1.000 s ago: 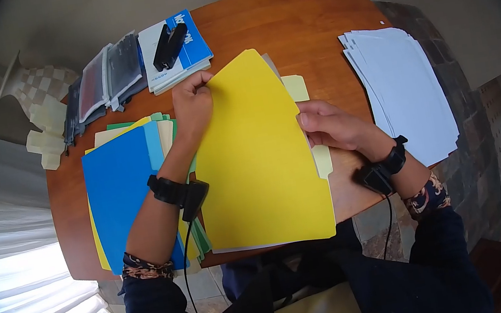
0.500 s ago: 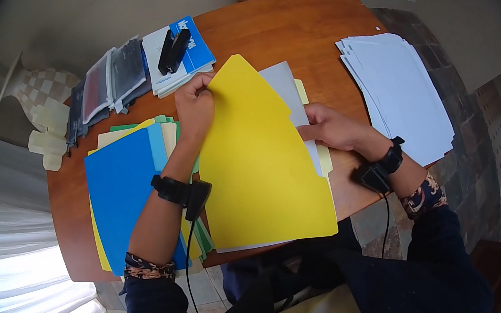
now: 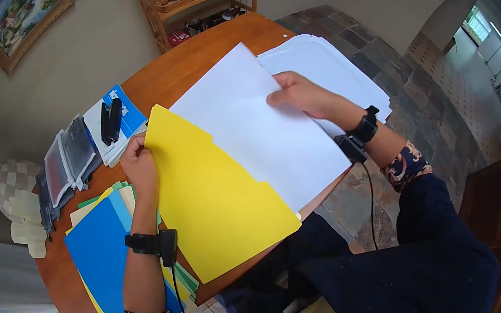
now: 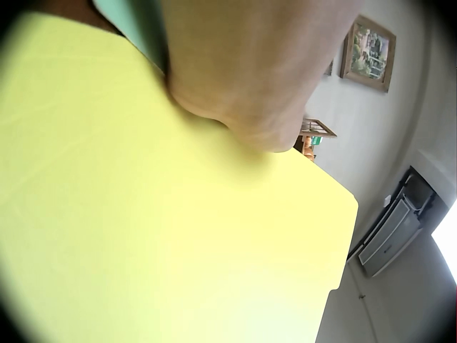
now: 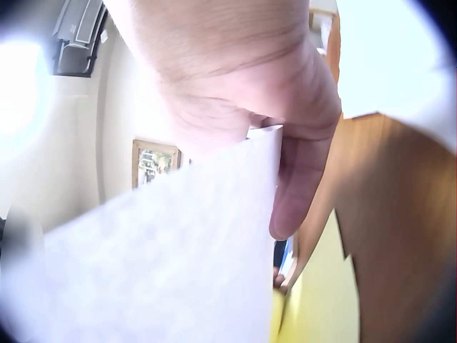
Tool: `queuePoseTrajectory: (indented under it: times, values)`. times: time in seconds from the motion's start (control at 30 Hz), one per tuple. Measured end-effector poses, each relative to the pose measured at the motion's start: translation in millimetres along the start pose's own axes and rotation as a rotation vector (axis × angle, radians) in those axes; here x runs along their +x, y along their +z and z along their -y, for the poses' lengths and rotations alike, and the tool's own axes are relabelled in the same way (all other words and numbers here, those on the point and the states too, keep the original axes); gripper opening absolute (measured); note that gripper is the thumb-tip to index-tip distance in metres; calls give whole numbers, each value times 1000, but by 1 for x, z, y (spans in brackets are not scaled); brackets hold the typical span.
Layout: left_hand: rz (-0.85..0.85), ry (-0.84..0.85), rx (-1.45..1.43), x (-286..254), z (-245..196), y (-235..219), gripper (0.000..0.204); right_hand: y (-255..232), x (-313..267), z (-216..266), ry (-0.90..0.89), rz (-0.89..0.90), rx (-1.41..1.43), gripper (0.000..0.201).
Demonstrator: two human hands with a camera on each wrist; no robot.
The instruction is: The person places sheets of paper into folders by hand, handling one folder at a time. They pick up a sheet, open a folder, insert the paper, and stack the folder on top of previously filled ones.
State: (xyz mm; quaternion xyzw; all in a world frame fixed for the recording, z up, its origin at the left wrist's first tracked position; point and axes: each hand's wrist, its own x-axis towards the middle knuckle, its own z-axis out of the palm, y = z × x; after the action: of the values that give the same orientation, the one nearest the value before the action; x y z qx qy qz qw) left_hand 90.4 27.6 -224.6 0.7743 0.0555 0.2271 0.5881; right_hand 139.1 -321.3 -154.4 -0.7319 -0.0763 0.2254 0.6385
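Observation:
My left hand (image 3: 139, 166) grips the upper left edge of a yellow file folder (image 3: 213, 207), which is tilted up over the table. The same folder (image 4: 164, 221) fills much of the left wrist view, the hand (image 4: 250, 78) at its edge. With thumb and fingers my right hand (image 3: 305, 94) pinches the right side of white paper (image 3: 244, 112). The paper's left part is hidden behind the yellow folder. In the right wrist view the paper (image 5: 178, 243) runs from between thumb and fingers of the hand (image 5: 250, 78).
A stack of white paper (image 3: 320, 58) lies on the right of the wooden table (image 3: 185, 62). To the left are a blue folder (image 3: 106, 256) atop other folders, zip pouches (image 3: 69, 157), and a black stapler (image 3: 111, 122) on notebooks (image 3: 130, 113). A shelf (image 3: 201, 2) stands behind.
My right hand has drawn the white paper out to the right, so much more of it shows beside the yellow folder. The left hand keeps its grip. The head view has turned right.

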Motion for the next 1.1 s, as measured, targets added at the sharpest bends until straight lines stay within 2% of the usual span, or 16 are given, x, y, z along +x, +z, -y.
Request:
queuePoseTrajectory:
  times: [0.17,0.23,0.3,0.33,0.37,0.5,0.57,0.6,0.7,0.77,0.8,0.87,0.97,1.0,1.03,1.1]
  values:
    - [26,-29,-34,3,6,-1,23,-125,2,13,29,-215,-250,24]
    - [29,-29,-7,2,2,-1,23,-155,-4,24,97,-306,-389,21]
    - [39,-21,-17,3,6,-2,24,-191,-2,17,92,-259,-361,21]
    - [49,-12,-20,3,8,-2,24,-205,1,11,149,-284,-519,22]
    - [52,-3,-21,3,6,-1,24,-208,1,11,208,-308,-674,24]
    - [46,19,27,3,7,-4,25,-212,-2,1,192,-476,-702,24]
    - [66,29,5,3,11,-3,24,-224,0,5,225,-265,-712,26]
    - [71,20,22,4,11,-3,24,-231,1,6,220,-268,-710,26]
    - [90,9,41,6,17,-5,23,-247,2,8,155,-336,-622,29]
    - [111,11,42,7,21,-5,22,-259,-5,16,36,-502,-601,29]
    - [99,18,48,7,22,-5,21,-252,-14,24,36,-516,-593,29]
    - [87,12,42,7,21,-2,16,-225,-28,34,-38,-395,-501,26]
    - [100,-15,36,5,15,1,16,-137,-59,39,-85,-125,-394,19]
    - [81,-16,63,4,11,3,18,-113,-60,24,-189,-35,-413,21]
    - [89,-7,75,3,9,3,18,-96,-53,3,-415,91,-608,27]
    - [105,-12,105,4,11,4,18,-47,-62,-23,-642,74,-880,42]
